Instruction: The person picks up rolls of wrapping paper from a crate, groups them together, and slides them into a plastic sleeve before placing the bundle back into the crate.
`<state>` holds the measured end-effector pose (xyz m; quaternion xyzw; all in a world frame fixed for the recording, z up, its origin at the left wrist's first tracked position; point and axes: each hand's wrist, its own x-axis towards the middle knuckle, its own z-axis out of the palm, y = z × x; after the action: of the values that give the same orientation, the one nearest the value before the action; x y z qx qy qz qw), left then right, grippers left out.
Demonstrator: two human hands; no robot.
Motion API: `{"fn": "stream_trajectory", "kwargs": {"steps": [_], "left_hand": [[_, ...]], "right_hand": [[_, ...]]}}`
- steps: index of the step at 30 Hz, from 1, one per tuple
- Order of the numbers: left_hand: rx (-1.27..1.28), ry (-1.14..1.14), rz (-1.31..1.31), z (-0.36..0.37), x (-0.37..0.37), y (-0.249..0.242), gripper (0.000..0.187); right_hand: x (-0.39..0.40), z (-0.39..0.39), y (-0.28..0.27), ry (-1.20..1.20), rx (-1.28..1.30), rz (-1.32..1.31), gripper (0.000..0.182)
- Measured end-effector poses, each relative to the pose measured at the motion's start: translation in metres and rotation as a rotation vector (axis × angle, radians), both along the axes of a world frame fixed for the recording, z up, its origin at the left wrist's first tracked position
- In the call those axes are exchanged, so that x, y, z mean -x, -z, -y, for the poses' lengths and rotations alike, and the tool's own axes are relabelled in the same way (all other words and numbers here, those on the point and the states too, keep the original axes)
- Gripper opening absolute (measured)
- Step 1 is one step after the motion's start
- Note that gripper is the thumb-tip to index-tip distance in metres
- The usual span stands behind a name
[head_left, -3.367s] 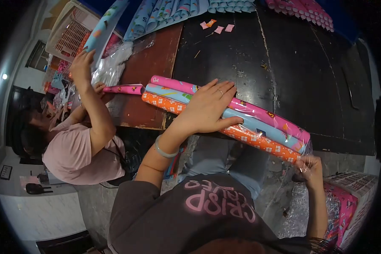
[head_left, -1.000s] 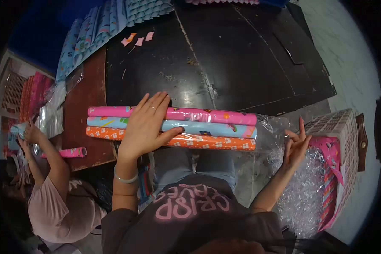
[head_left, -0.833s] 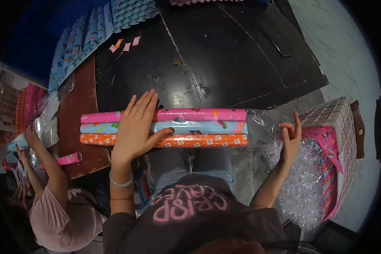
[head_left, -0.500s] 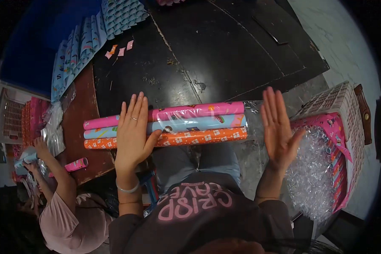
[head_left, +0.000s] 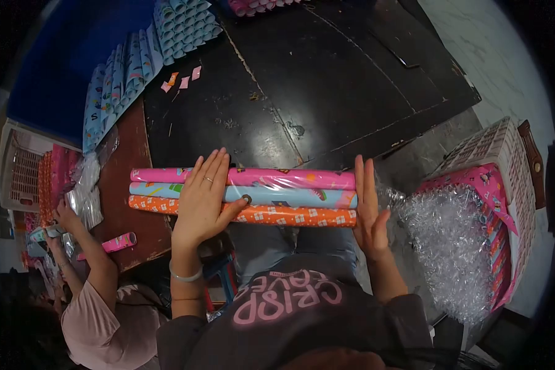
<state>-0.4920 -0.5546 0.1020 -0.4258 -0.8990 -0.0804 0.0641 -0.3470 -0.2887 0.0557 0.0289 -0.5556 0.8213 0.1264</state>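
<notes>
Three rolls of gift wrapping paper lie side by side at the table's near edge: a pink roll (head_left: 302,179), a light blue roll (head_left: 336,198) and an orange roll (head_left: 290,216). Shiny clear film covers them. My left hand (head_left: 200,203) rests across the rolls, left of their middle, fingers stretched out and thumb apart. At their right ends, my right hand (head_left: 368,209) is held upright and flat, its palm against the ends. Neither hand is wrapped around anything.
A white basket (head_left: 475,151) with wrapping rolls and crinkled clear film (head_left: 447,253) stands right. Light blue rolls (head_left: 188,28) are stacked at the back left, near small pink and orange slips (head_left: 184,82). Left, a co-worker's hands (head_left: 61,216) handle rolls beside another basket (head_left: 21,166).
My right hand has come left from beside the rolls to their right ends. The rolls sit slightly lower in view, with my left hand still on them.
</notes>
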Motion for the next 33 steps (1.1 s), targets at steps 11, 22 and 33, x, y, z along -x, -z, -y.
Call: {"fn": "stream_trajectory", "kwargs": {"steps": [11,22,33], "left_hand": [[0.007,0.142,0.024,0.004,0.001,-0.006,0.079],[-0.707,0.633,0.807,0.026,-0.079,0.011,0.047],[-1.436,0.379,2.065,-0.126,-0.129,0.087,0.059]], "right_hand": [[-0.005,-0.073,-0.037,-0.393,-0.932,0.531,0.08],[-0.061,-0.056,0.029,-0.84,-0.3,0.497,0.019],[-0.234,-0.032,0.029,-0.278,-0.099,0.429,0.016]]}}
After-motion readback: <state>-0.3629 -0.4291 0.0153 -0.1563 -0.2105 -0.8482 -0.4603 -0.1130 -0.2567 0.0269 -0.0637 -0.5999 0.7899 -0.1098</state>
